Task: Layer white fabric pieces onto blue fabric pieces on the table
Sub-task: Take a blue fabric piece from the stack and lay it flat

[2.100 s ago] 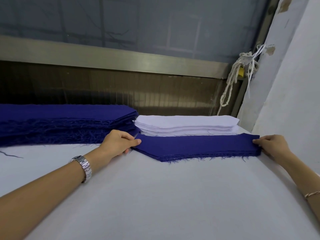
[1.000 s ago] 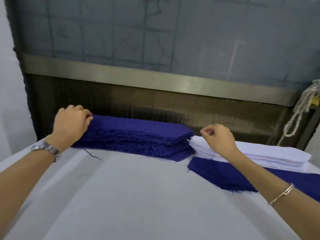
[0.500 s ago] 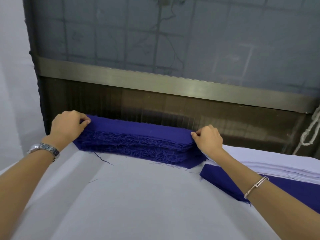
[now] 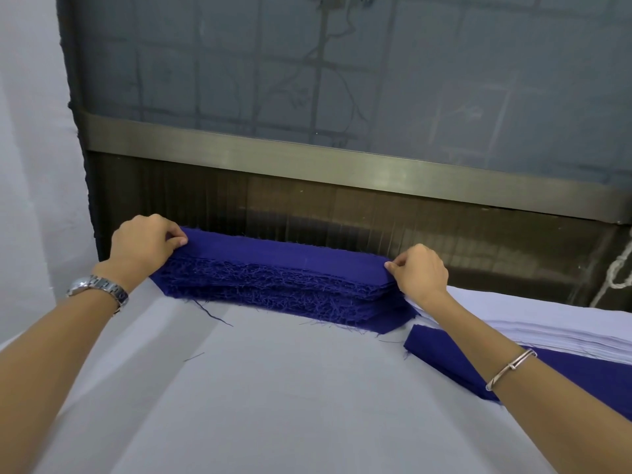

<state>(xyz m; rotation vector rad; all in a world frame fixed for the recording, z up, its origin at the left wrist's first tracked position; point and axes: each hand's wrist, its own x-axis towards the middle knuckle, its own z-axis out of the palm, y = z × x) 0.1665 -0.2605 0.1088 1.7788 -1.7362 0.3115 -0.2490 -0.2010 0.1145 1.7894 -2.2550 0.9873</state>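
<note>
My left hand [image 4: 143, 244] and right hand [image 4: 419, 273] have moved off the blue piece [image 4: 451, 357] and now pinch the top sheet [image 4: 284, 253] at each end of the blue stack [image 4: 273, 289] between them. It should be light and limp; corners hold best.

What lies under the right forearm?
A flat blue piece on the table, and the edge of the white stack. The arm hides part of each.
</note>
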